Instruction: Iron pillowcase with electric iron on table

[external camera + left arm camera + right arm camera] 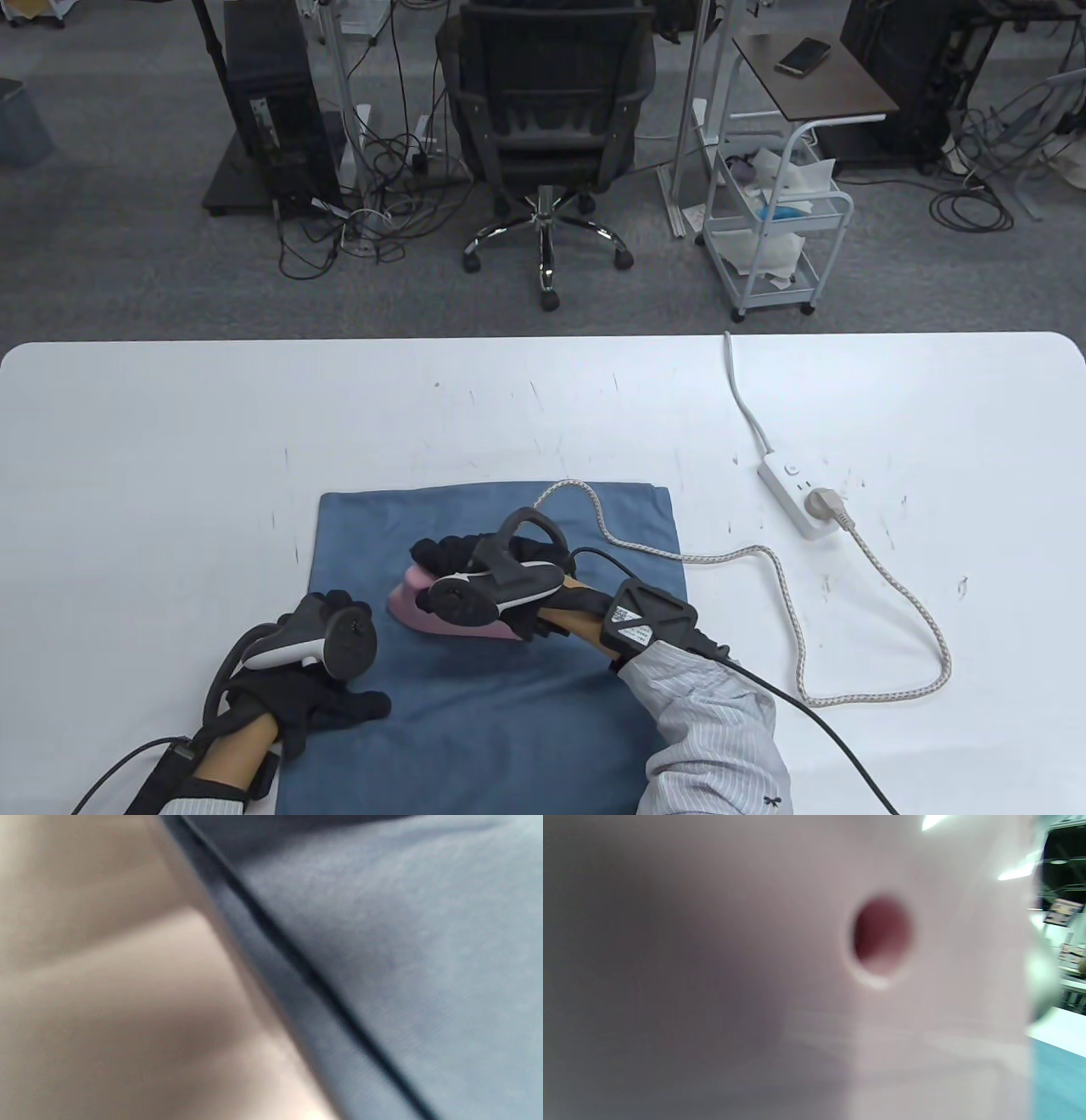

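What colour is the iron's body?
Pink; the iron shows best in the table view, under the right hand.

Label on right wrist unit (629, 622): white sticker with a code pattern, print too small to read.
Elsewhere: no readable text.

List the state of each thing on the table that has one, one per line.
pillowcase: spread flat on the table
iron: soleplate down on the pillowcase
right hand: grips the iron's handle
left hand: rests on the pillowcase's left edge
iron cord: plugged into the power strip
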`<action>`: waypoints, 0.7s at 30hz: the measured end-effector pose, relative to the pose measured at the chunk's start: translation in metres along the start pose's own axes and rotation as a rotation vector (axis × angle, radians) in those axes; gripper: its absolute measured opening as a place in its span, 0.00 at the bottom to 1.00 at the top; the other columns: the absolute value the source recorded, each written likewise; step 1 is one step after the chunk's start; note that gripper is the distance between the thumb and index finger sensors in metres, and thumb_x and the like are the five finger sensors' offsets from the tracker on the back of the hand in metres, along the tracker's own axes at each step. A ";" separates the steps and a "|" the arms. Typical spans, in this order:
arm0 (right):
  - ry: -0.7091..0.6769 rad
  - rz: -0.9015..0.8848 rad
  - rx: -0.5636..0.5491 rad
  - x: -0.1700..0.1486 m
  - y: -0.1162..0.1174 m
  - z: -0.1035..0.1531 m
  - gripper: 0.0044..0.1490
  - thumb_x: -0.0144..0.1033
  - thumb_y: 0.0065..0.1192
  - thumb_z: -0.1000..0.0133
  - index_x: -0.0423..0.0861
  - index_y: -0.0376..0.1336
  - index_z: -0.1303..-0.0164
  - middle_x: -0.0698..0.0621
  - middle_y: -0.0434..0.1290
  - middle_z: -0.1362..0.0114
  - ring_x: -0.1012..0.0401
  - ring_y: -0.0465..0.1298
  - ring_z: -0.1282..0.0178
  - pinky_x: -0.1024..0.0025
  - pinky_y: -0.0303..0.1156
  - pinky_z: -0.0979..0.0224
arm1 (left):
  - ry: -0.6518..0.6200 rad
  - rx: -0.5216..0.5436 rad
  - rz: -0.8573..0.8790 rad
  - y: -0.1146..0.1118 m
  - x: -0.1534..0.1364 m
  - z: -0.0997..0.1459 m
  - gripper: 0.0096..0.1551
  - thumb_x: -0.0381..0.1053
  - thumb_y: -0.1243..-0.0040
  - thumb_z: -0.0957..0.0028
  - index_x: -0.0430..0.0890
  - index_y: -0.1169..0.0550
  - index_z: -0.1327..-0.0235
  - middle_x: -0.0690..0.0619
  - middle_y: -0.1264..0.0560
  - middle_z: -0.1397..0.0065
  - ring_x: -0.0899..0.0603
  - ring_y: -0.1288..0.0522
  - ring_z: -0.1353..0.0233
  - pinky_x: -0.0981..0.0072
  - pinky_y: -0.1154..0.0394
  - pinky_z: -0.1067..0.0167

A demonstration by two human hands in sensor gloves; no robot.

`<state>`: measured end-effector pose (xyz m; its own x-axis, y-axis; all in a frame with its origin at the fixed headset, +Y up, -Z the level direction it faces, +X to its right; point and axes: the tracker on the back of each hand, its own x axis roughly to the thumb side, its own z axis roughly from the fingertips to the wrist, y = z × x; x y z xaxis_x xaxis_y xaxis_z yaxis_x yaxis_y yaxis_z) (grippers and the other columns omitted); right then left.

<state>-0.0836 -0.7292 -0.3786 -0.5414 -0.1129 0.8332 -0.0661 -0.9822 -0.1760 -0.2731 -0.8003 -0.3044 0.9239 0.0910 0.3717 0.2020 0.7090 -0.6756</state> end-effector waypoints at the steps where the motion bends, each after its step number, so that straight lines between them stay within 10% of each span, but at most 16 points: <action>1: 0.040 -0.003 0.004 -0.007 0.002 -0.005 0.43 0.53 0.43 0.40 0.34 0.58 0.26 0.51 0.77 0.48 0.64 0.79 0.65 0.71 0.80 0.57 | 0.000 0.001 0.000 0.000 0.000 0.000 0.71 0.75 0.63 0.51 0.32 0.79 0.28 0.26 0.83 0.26 0.17 0.78 0.28 0.24 0.68 0.31; 6: 0.209 0.107 0.016 -0.034 0.010 -0.021 0.43 0.54 0.41 0.40 0.34 0.57 0.26 0.51 0.76 0.47 0.64 0.79 0.64 0.71 0.80 0.57 | 0.000 0.001 0.003 0.000 0.000 0.000 0.71 0.75 0.63 0.51 0.32 0.79 0.28 0.26 0.83 0.26 0.17 0.78 0.28 0.24 0.68 0.32; 14: -0.010 -0.051 0.047 -0.001 -0.002 -0.010 0.43 0.53 0.43 0.40 0.34 0.58 0.26 0.51 0.77 0.47 0.64 0.79 0.64 0.70 0.80 0.56 | -0.002 0.001 0.004 0.000 0.000 0.000 0.71 0.75 0.63 0.51 0.32 0.79 0.28 0.26 0.83 0.26 0.17 0.79 0.28 0.24 0.69 0.32; 21: 0.114 0.008 0.017 -0.010 0.008 -0.035 0.43 0.54 0.42 0.40 0.35 0.57 0.25 0.51 0.76 0.46 0.64 0.79 0.63 0.70 0.80 0.56 | -0.002 0.005 0.004 -0.001 0.000 -0.001 0.71 0.75 0.63 0.51 0.32 0.79 0.28 0.26 0.83 0.26 0.17 0.78 0.28 0.24 0.68 0.32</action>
<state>-0.1084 -0.7305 -0.4066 -0.6340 -0.1043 0.7663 -0.0471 -0.9838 -0.1729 -0.2734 -0.8011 -0.3044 0.9239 0.0954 0.3707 0.1967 0.7124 -0.6737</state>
